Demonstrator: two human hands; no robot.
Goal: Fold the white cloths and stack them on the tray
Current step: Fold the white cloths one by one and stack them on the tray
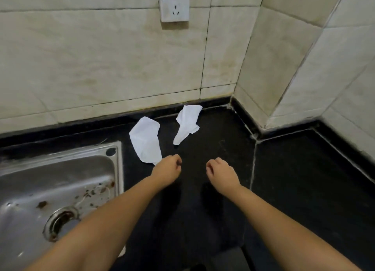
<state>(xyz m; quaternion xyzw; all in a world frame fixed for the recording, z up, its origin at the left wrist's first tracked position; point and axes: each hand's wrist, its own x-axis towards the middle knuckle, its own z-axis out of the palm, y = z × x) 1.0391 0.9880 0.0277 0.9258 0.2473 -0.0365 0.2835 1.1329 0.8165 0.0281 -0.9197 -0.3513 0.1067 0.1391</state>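
Cloths are both unfolded as we see it, the nearer cloth (145, 140) and farther cloth (187, 123) crumpled on the counter (284, 179) near the wall, no tray visible, our left hand (167, 168) and right hand (221, 173) loosely curled, holding nothing.

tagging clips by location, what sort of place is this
Most likely a home kitchen corner: a stainless steel sink with a stained drain is set into a black stone countertop, backed by cream tiled walls with a white wall socket.
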